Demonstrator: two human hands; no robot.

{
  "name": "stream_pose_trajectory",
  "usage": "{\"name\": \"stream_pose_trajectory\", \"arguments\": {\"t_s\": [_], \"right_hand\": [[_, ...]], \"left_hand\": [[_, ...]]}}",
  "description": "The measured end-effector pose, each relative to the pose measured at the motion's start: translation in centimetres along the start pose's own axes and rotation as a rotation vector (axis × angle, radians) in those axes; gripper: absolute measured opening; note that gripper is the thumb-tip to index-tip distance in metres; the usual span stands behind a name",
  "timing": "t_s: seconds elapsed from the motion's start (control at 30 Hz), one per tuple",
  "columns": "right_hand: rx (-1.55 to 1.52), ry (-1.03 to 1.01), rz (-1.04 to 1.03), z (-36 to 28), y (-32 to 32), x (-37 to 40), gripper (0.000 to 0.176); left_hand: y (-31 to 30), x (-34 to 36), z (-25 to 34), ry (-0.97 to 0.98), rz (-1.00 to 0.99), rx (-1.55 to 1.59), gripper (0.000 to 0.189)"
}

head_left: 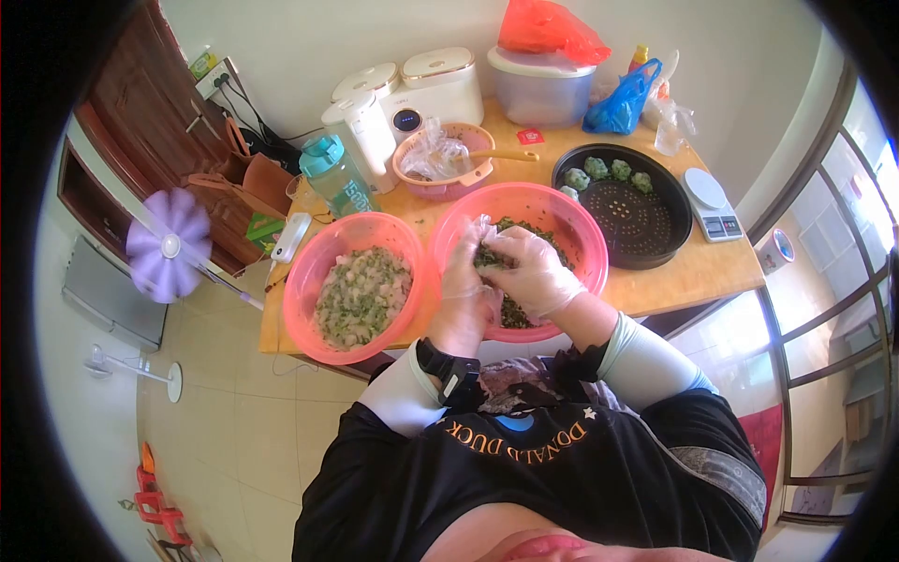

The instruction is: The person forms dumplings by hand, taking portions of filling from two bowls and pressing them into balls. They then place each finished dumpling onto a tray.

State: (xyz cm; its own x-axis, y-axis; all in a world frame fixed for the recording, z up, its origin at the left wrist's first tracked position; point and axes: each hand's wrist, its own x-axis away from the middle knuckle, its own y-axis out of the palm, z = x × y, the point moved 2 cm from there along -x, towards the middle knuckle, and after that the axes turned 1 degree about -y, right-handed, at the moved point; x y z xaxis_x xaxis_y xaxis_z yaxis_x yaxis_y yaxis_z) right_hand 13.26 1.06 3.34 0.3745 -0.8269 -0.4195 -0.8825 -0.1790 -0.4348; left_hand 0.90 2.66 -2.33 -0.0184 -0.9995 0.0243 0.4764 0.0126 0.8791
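Both my hands wear clear plastic gloves and meet over the right pink bowl (585,229), which holds chopped dark greens (562,253). My left hand (465,267) is upright at the bowl's left side, its fingers curled inward. From the right, my right hand (534,272) reaches in with bent fingers pressed toward the left one. A bit of green shows between them; its shape is mostly hidden. Left of that bowl stands another pink bowl (300,281) with a pale and green chopped mix (363,295). Several green-flecked balls (620,170) sit in a black perforated steamer pan (637,225).
On the wooden table (693,281) are a kitchen scale (709,201), a teal bottle (339,178), a small pink basin (449,187) with a plastic bag, a white appliance (440,89), a lidded tub (541,94) and a blue bag (623,103). A purple fan (169,245) stands left.
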Motion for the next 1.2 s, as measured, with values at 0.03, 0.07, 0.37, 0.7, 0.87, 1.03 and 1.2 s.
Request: {"name": "stream_pose_trajectory", "arguments": {"t_s": [0.03,0.07,0.37,0.7,0.87,1.03,1.2], "right_hand": [[-0.004,0.021,0.011,-0.4,-0.2,0.0,0.035],[-0.008,0.041,0.021,-0.5,-0.3,-0.1,0.035],[0.155,-0.232,0.033,1.0,0.5,0.0,0.016],[0.097,-0.377,0.101,0.4,0.4,0.1,0.010],[0.118,-0.409,0.048,0.0,0.2,0.1,0.018],[0.196,-0.464,-0.064,-0.2,0.4,-0.1,0.018],[0.189,-0.436,-0.024,0.5,0.6,0.2,0.017]], "left_hand": [[0.6,0.4,0.2,0.001,-0.002,0.000,0.026],[1.6,1.1,0.6,-0.016,0.060,0.069,0.033],[1.2,1.0,-0.1,-0.039,0.092,0.105,0.046],[1.5,1.2,-0.1,-0.028,0.069,0.153,0.032],[0.8,1.0,0.7,-0.036,0.000,0.208,0.030],[1.0,0.7,0.5,-0.005,0.098,0.054,0.030],[0.3,0.5,0.1,-0.048,0.004,0.156,0.029]]}}
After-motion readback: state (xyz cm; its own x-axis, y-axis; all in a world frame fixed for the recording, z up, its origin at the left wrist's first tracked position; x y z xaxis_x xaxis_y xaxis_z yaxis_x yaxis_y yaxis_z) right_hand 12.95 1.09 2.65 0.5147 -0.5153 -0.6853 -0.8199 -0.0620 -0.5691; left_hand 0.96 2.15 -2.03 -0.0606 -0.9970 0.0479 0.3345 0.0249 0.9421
